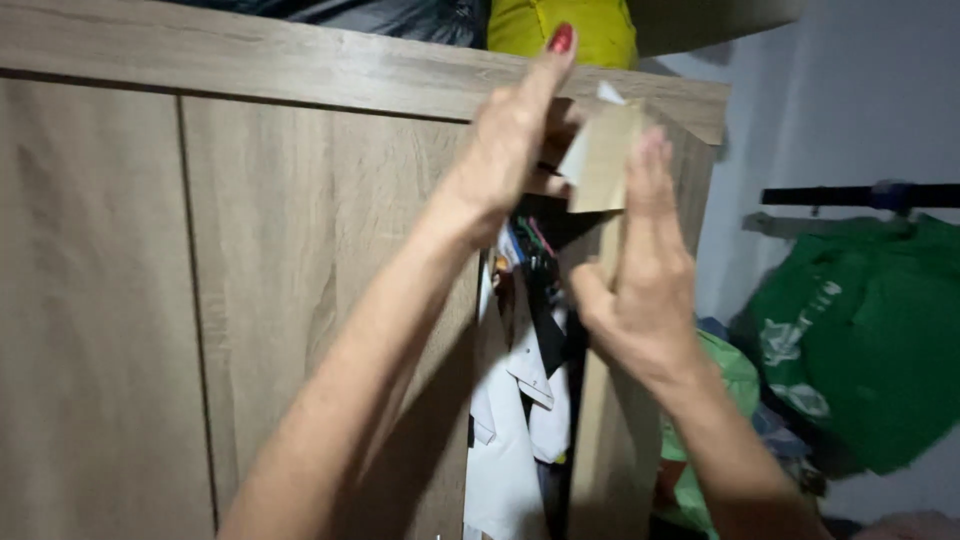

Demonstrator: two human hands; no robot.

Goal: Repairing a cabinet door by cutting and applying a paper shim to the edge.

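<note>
the left hand (515,130) pinches a small tan card (603,158) high against the wardrobe door (610,400) edge, the right hand (640,290), at its 5 o'clock, gripping that door to steady it.

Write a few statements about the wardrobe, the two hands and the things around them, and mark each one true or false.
1. The left hand reaches up at the top edge of the light wood-grain wardrobe. True.
2. The right hand grips a blue plastic bottle. False: it rests on the edge of the wooden wardrobe door, by a beige piece of tape.
3. White clothes show in the gap. True.
4. A red bag lies on top of the wardrobe. False: a yellow bag lies there.
5. A green bag is at the right. True.
</note>
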